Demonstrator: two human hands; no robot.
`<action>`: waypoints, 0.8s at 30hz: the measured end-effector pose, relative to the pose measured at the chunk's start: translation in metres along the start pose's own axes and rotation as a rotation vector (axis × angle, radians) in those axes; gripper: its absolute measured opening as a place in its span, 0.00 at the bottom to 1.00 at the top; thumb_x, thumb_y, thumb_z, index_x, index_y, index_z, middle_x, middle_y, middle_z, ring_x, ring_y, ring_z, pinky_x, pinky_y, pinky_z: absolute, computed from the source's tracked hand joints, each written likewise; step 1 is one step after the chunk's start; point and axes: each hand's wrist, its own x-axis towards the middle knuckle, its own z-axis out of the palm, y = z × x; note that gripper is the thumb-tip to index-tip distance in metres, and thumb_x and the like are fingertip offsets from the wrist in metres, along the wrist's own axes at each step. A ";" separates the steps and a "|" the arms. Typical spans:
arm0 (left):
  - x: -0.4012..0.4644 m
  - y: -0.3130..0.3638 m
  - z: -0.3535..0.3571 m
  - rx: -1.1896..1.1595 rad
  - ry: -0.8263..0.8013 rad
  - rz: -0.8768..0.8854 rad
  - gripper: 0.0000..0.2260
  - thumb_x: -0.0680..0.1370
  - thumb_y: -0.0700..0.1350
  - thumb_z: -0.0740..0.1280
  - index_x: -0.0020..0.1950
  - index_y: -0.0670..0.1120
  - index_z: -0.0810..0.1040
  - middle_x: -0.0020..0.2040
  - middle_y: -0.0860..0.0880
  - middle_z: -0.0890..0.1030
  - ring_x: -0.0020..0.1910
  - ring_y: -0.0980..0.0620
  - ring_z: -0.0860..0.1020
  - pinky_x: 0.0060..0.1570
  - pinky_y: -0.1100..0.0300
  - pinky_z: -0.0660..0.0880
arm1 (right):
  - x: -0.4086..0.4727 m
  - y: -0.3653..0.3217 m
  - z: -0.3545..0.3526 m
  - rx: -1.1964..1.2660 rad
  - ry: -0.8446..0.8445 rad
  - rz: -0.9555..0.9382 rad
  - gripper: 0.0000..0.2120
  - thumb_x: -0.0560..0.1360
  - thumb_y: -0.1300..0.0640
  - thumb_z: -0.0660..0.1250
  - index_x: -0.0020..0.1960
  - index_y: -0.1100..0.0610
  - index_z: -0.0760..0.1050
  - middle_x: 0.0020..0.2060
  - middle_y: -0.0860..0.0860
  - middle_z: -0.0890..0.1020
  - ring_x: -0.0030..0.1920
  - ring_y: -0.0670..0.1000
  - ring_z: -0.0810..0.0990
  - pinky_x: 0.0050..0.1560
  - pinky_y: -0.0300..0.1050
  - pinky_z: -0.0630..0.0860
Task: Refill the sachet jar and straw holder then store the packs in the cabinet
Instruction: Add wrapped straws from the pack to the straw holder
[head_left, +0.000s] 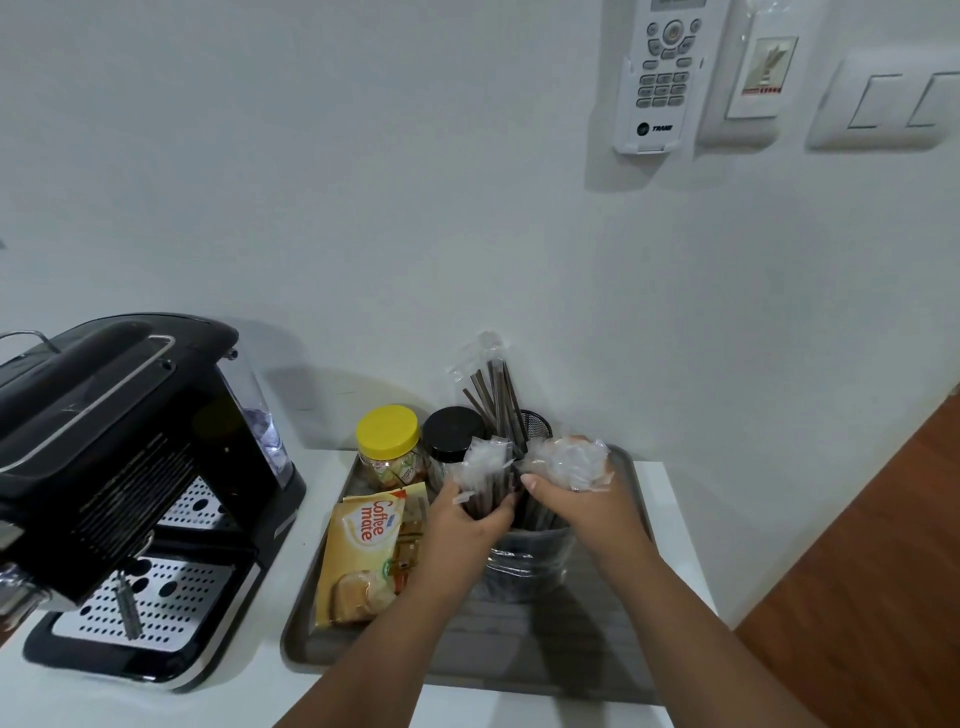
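Over a grey tray on the bench, the left hand closes its grip around wrapped straws while the right hand clutches the straw pack top, just before the straw holder.

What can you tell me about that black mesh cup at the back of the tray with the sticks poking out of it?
The straw holder is a small round cup of black wire mesh, standing upright at the far edge of the grey tray, near the wall and beside a black-lidded jar. Dark brown straws in clear wrappers lean out of it, fanned to the left. Its lower part is hidden behind the hands and their wrapped straws.
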 end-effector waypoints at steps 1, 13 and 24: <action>-0.001 0.001 0.000 -0.006 0.013 -0.005 0.12 0.72 0.40 0.74 0.55 0.44 0.81 0.46 0.49 0.85 0.47 0.58 0.83 0.45 0.68 0.78 | -0.002 -0.001 0.000 -0.013 0.004 -0.004 0.13 0.67 0.68 0.76 0.47 0.57 0.79 0.37 0.43 0.85 0.42 0.41 0.83 0.44 0.33 0.77; -0.001 0.001 -0.006 0.094 -0.064 0.008 0.06 0.76 0.42 0.70 0.53 0.46 0.80 0.42 0.54 0.83 0.41 0.62 0.81 0.39 0.72 0.75 | -0.009 -0.006 0.002 -0.050 0.045 -0.014 0.11 0.68 0.66 0.75 0.49 0.60 0.79 0.35 0.41 0.84 0.37 0.40 0.82 0.40 0.34 0.76; -0.002 0.001 0.002 0.184 -0.091 0.094 0.08 0.75 0.38 0.68 0.53 0.47 0.79 0.44 0.50 0.84 0.44 0.60 0.81 0.48 0.58 0.78 | 0.020 -0.049 0.005 -0.109 -0.001 -0.034 0.21 0.59 0.48 0.73 0.50 0.53 0.79 0.42 0.50 0.86 0.45 0.51 0.85 0.53 0.55 0.80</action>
